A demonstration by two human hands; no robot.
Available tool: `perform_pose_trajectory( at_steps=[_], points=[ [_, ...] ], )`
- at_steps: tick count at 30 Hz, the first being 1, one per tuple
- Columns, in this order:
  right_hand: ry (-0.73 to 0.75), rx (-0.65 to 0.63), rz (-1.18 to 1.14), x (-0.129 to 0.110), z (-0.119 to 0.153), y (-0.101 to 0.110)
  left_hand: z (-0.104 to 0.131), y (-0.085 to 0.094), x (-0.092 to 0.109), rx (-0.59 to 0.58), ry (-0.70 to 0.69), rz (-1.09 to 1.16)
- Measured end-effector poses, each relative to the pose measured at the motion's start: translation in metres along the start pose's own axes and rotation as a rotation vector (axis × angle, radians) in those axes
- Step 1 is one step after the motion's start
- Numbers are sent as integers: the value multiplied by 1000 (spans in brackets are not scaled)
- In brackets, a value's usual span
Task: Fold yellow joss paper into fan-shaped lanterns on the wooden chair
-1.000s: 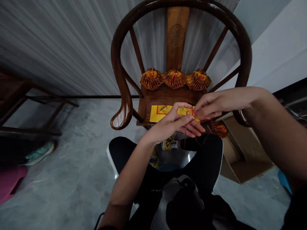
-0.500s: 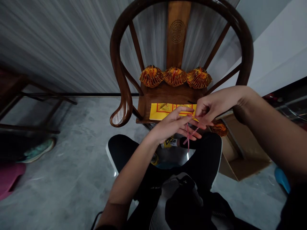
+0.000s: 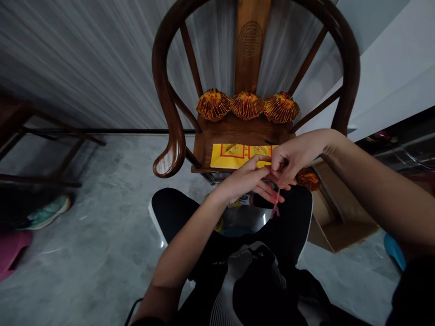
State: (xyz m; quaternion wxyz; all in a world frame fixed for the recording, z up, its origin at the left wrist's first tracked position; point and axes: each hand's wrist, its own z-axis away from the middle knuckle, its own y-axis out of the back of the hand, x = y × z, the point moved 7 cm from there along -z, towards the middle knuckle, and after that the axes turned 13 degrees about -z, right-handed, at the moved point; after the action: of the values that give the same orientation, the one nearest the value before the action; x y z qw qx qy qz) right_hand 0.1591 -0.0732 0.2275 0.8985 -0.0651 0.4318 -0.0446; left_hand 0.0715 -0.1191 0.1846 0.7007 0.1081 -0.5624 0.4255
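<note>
Thin pink strings (image 3: 276,203) hang from between my hands, above my lap. My left hand (image 3: 249,179) is palm up with its fingers partly spread, and the strings pass over them. Above its fingertips my right hand (image 3: 288,160) is closed in a pinch on the strings. Behind my hands a yellow paper with red frames (image 3: 227,156) lies on the front of a wooden chair seat (image 3: 234,131); my hands cover its right part. Three pleated orange-gold paper pieces (image 3: 213,105) (image 3: 247,106) (image 3: 282,107) stand in a row at the seat's back.
An open cardboard box (image 3: 350,233) is on the floor at the right, with another pleated piece (image 3: 308,179) by its near-left corner. A blue object (image 3: 394,251) lies farther right. At the left are a pink plastic object (image 3: 13,253), a person's shoe (image 3: 47,213) and dark wooden furniture (image 3: 57,120).
My right hand has moved slightly left and down, closer to my left fingers. The hanging string ends have swung to the right. The view has shifted a little.
</note>
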Motion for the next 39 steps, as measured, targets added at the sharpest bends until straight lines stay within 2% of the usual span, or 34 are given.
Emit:
perform_pose_trajectory(
  at_steps=[2,5,8,11,15,20,29,32,39],
  points=[
    [20,29,25,-1,1,2,0,-1,-2,-22,-12,24],
    [33,87,68,-1,4,8,1,-6,-8,-128,-14,71],
    [14,82,75,1,4,10,5,-9,-15,-189,-22,128],
    [-8,71,62,3,2,12,10,-8,-20,-164,-49,173],
    [-11,82,65,9,-4,17,13,-10,-33,-136,4,209],
    [-14,-6,65,17,-19,10,5,-11,-45,-136,-3,225],
    [-1,-71,103,16,-35,6,-3,-15,-49,-171,31,254],
    [-17,-83,101,18,-36,5,-4,-16,-50,-141,51,253],
    [-54,-32,81,26,-37,10,-4,-16,-51,18,121,268]
  ],
)
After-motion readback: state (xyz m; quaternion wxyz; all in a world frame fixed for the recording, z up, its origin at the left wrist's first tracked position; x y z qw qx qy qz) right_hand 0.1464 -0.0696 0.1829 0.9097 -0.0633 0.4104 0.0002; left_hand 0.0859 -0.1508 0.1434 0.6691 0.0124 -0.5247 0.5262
